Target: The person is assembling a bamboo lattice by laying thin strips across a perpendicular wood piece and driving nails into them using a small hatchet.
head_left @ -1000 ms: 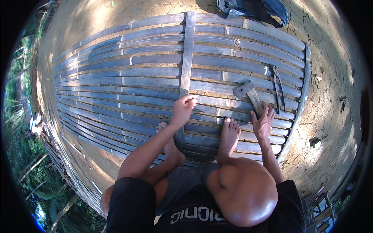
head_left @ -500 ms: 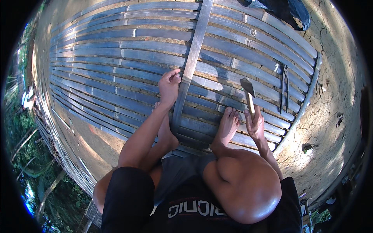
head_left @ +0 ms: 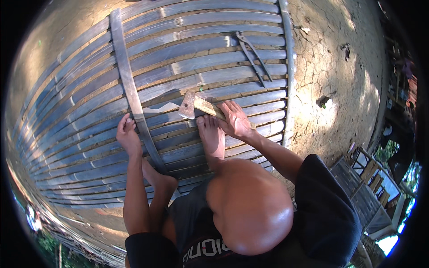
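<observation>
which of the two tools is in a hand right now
The wooden-handled hatchet, gripped by the right hand; the dark pincers lie on the bamboo slats, touched by neither hand.

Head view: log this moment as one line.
right hand: holds hatchet | left hand: fingers curled, near cross strip | pincers: on bamboo slats
</observation>
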{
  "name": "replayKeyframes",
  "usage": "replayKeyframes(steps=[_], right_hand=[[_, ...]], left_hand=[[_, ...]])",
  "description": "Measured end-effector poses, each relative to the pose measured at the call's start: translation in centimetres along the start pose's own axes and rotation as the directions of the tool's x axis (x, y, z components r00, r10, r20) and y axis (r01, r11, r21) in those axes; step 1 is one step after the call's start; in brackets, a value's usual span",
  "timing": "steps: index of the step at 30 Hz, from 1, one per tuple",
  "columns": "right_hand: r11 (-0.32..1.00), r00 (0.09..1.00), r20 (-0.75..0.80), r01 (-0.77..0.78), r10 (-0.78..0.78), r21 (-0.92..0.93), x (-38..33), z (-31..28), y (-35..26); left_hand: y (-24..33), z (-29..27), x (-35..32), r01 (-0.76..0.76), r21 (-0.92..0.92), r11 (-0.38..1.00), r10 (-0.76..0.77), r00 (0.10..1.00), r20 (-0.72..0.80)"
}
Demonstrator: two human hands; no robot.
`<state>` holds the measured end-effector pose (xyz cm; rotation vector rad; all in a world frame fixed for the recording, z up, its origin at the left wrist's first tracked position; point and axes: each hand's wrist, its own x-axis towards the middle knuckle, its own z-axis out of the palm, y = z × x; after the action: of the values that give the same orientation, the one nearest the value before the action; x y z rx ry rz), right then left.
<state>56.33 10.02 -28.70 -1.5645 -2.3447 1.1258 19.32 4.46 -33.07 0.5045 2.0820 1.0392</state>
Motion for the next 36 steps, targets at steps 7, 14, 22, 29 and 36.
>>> replayKeyframes(steps=[7,14,22,29,36], right_hand=[[0.991,0.955,-0.297,-0.065,0.027,-0.120,1.7,0.4,0.9],[0.970,0.958,-0.280,-0.009,-0.060,-0.241,3.8,0.8,2.9],[0.959,0.980,-0.156,0.080,-0.126,-0.271,4.3,0.7,3.8],[0.966,0.976,-0.187,0.066,-0.115,-0.250,4.2,0.6,3.6],[0.966,0.973,-0.210,0.042,-0.097,-0.254,4.5,1.4,4.3]], left_hand=[[-0.2,-0.9,1.1,-0.253,0.293,0.922,0.264,0.965,0.004],[3.0,-2.4,2.6,-0.640,0.416,0.646,0.496,0.766,0.408],[2.8,-2.8,2.6,-0.571,0.408,0.712,0.425,0.814,0.397],[3.1,-2.3,2.8,-0.553,0.446,0.704,0.428,0.831,0.355],[2.8,-2.2,3.0,-0.552,0.447,0.704,0.432,0.832,0.348]])
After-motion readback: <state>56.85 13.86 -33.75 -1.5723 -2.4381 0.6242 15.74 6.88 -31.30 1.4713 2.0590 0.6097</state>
